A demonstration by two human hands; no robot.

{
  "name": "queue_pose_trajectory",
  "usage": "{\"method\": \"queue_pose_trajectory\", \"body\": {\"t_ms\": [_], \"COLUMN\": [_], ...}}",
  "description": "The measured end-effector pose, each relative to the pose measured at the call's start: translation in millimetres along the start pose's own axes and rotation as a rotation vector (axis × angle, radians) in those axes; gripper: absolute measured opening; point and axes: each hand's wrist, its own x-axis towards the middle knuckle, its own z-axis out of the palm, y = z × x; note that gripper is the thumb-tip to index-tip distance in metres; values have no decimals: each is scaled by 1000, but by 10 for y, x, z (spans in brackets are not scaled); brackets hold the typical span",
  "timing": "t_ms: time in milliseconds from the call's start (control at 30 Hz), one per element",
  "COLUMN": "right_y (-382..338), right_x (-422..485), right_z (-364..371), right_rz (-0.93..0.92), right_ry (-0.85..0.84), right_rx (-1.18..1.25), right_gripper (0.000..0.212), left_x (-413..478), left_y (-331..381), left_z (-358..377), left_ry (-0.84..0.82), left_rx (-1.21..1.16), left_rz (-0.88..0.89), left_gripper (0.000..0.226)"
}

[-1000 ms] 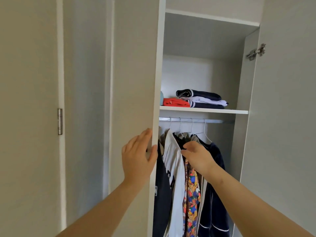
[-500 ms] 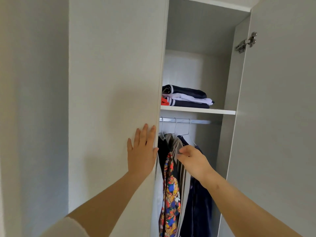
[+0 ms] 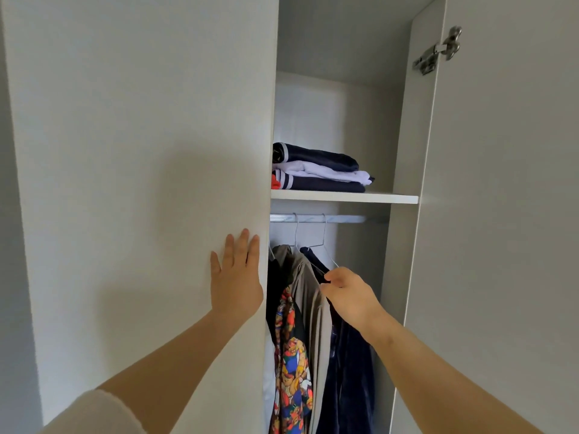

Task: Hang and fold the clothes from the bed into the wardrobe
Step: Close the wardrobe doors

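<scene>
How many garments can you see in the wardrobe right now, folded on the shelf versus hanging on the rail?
Folded on the shelf: 4 (top navy piece, white piece, bottom navy striped piece, and a red piece mostly hidden by the door)
Hanging on the rail: at least 4 (black, colourful print, grey, navy)
Total: at least 8

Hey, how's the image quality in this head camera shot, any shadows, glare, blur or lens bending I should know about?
Head view: soft daylight, no harsh glare; the left hand casts a broad, faint shadow on the wardrobe door; the hanging clothes sit in dimmer light than the folded stack; straight edges bow slightly outward, typical wide-angle distortion; the right hand looks reasonably sharp.
</scene>
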Motion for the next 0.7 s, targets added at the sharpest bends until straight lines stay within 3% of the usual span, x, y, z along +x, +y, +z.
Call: {"method": "queue_pose_trajectory", "body": {"t_ms": [167, 267, 467, 700], "right_y": [50, 131, 358, 737], "right_x": [165, 113, -302, -1117], "right_z": [-11, -167, -827, -1717], "right_rz": [-34, 2, 69, 123], "right_ry": [49, 91, 248, 513], "right_rx": [-15, -8, -31, -125], "right_gripper": [32, 32, 32, 25], "left_x": [155, 164, 7, -453], "left_y": [24, 248, 1150, 2356], "left_z": [-61, -118, -445, -841], "left_ry": [-56, -86, -176, -226], "left_rx": [-36, -68, -671, -985], "left_rz": [23, 167, 291, 413], "left_gripper": [72, 69, 50, 43]}}
